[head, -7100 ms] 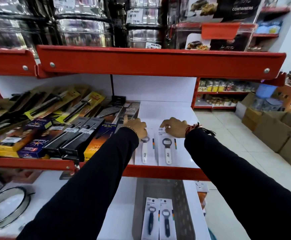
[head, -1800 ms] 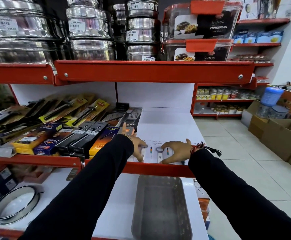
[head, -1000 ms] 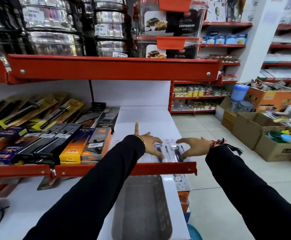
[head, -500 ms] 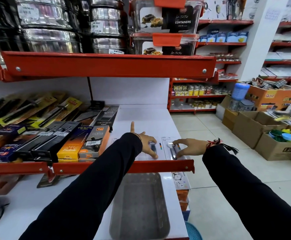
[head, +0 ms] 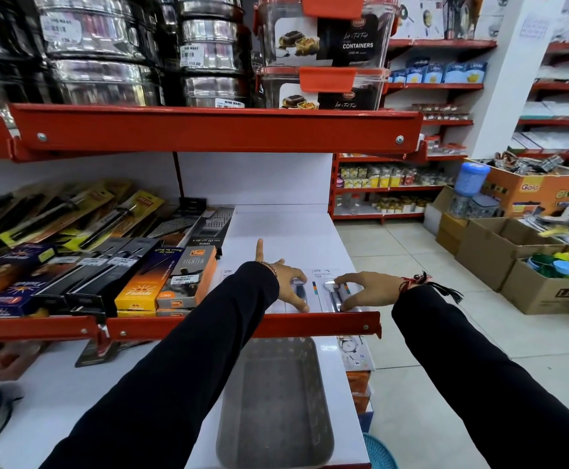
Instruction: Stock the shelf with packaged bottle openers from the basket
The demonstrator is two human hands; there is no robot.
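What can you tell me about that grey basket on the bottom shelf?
The grey basket is a long rectangular tray, plastic by the look of it, with rounded corners and perforated walls. It lies flat on the white lower shelf, near its right end, lengthwise toward the person, below the red shelf edge. No packages show inside it. Neither hand touches it; the left sleeve crosses above its corner.

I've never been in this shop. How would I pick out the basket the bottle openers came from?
Find the red-edged middle shelf where both hands rest on carded openers. Directly below its front lip, on the white lower shelf, sits the grey basket. It is a long perforated rectangular tray, empty inside, the only grey bin there.
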